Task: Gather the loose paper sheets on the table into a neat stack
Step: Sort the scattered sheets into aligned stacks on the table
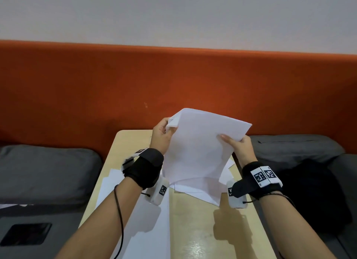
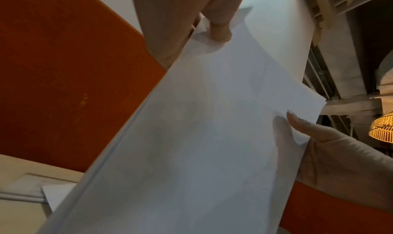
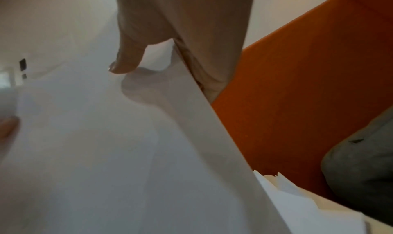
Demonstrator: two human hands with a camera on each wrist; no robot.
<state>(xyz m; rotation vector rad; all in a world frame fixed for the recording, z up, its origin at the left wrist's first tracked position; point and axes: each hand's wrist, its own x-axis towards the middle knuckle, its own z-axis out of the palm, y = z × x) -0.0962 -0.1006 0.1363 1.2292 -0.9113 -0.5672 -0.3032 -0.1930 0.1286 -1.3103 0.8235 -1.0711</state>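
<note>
While both hands are raised above the table (image 1: 179,229), a bundle of white paper sheets (image 1: 201,148) is held upright between them in the head view. The left hand (image 1: 161,137) is closed on the bundle's upper left corner, and the right hand (image 1: 238,144) is clamped on the right edge with the thumb laid across the front sheet. The lower edge of the bundle is seen just above or touching further loose sheets (image 1: 197,189) lying fanned on the table; which of the two cannot be told. Another loose sheet (image 1: 146,229) is spread under the left forearm. An orange backrest (image 1: 116,88) is seen behind the table, with grey cushions (image 1: 46,173) at either side and a black bag (image 1: 316,195) on the right.

From the left wrist, the bundle (image 2: 202,136) is seen edge-on and tilted, several sheets thick. It is pinched near the top by the left hand (image 2: 182,21), and at the far edge by the right hand (image 2: 340,162).

From the right wrist, the bundle (image 3: 106,153) is gripped by the right hand (image 3: 170,27), thumb on the front and the remaining fingers hidden behind. Uneven corners of the table's sheets (image 3: 297,197) are visible at the lower right.
</note>
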